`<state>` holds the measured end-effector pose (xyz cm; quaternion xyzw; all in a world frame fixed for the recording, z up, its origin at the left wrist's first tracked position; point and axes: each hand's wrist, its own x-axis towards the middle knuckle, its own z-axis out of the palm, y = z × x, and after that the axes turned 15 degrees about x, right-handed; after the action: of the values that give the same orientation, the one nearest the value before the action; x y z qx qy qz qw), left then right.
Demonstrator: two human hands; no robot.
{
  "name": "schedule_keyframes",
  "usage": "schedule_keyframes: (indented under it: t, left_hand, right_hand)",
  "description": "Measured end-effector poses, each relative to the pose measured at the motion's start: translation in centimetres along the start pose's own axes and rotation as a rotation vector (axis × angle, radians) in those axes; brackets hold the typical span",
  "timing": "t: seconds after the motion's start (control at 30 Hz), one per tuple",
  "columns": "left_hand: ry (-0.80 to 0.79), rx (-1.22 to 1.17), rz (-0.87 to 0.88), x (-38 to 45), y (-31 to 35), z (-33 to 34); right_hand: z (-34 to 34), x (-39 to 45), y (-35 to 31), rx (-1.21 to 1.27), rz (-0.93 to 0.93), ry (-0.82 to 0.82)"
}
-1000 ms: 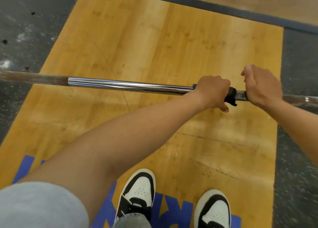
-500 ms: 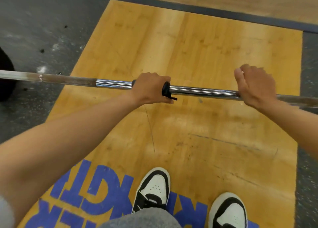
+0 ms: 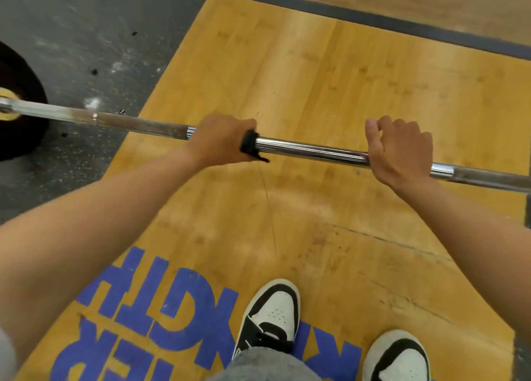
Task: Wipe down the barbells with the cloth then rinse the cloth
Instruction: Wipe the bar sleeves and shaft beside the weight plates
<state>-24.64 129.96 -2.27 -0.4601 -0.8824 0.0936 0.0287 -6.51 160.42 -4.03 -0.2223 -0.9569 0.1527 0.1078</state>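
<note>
Left hand (image 3: pixel 222 142) grip wraps soft black cloth (image 3: pixel 249 146) round the stiff, slick, heavy barbell (image 3: pixel 310 148); right hand (image 3: pixel 400 153) grips bare shaft.

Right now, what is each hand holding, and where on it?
The left hand grips the black cloth wrapped around the barbell at mid-shaft; the right hand grips the bare shaft.

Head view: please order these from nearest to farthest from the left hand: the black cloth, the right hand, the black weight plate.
1. black cloth: wrapped on the barbell inside the left hand, which grips it.
2. right hand: farther right along the same bar, gripping it.
3. black weight plate: at the bar's far left end, by the picture's edge.
</note>
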Motion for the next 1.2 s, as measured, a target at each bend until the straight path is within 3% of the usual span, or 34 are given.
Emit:
schedule_keyframes:
  t: [0.13,0.4,0.5,0.6,0.73,0.87,0.93,1.07,1.2]
  left_hand:
    - [-0.087,-0.004,-0.023,-0.7,-2.8,0.1]
    - [0.005,-0.089,0.138,6.1,10.9,-1.6]
    - [-0.017,-0.052,0.173,7.6,13.0,-1.7]
    - [-0.018,-0.014,0.171,7.2,10.0,-1.4]
    - [-0.015,0.045,0.001,3.4,1.5,0.0]
    - [-0.084,0.049,-0.125,-0.5,-7.3,0.7]
    - [-0.15,0.056,-0.097,-0.3,-8.4,0.3]
    - [-0.217,0.053,0.028,0.5,-8.7,0.2]
    - [-0.24,0.07,0.096,0.5,-10.2,0.6]
  right_hand:
    - [0.2,0.3,-0.2,0.015,0.016,0.034]
    - [0.1,1.5,-0.1,0.048,0.039,0.015]
    - [0.1,2.0,0.2,0.074,0.061,-0.01]
    - [-0.1,2.6,0.0,0.091,0.096,-0.052]
    - [-0.3,2.9,-0.2,0.088,0.126,-0.076]
    - [-0.5,3.2,-1.9,-0.04,0.013,0.025]
    - [-0.1,3.2,-5.4,0.0,-0.059,0.089]
    - [3.6,2.3,-17.7,0.239,-0.219,-0.038]
    - [8.1,3.8,-24.8,0.185,-0.293,-0.111]
